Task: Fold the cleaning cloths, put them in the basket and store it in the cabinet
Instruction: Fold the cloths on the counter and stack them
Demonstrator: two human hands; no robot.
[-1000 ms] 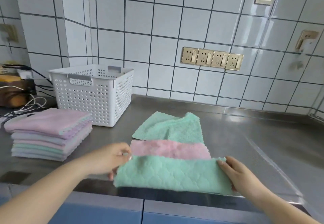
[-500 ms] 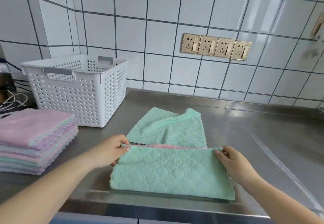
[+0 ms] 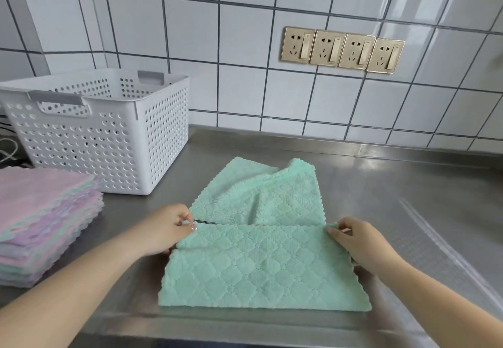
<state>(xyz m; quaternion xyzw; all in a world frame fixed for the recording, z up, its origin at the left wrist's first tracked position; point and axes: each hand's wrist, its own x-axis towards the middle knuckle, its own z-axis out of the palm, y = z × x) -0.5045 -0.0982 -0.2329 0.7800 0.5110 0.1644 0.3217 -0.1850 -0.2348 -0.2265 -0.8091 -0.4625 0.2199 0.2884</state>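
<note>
Two hands hold one green quilted cloth [image 3: 261,266] by the far corners of its folded-over layer, near the front edge of the steel worktop [image 3: 394,211]. The left hand [image 3: 163,229] pinches the far left corner between thumb and fingers; the right hand [image 3: 359,241] pinches the far right corner the same way, so each grip is closed on the cloth. The cloth lies flat, its doubled layer squared toward the person, its far edge running straight between the two hands.

Just behind it, touching or nearly touching that far edge, lies a second green cloth [image 3: 261,198], unfolded and rumpled, with a crease running through its middle. To the left, at the worktop's edge, sits a stack of folded cloths [image 3: 46,225] in pink, lilac and green, well apart from the cloth in hand. Behind the stack stands a white perforated basket [image 3: 109,140] with grey handles, upright, close to the tiled wall [image 3: 217,48]. On the wall to the right hangs a row of four gold sockets [image 3: 343,49].
</note>
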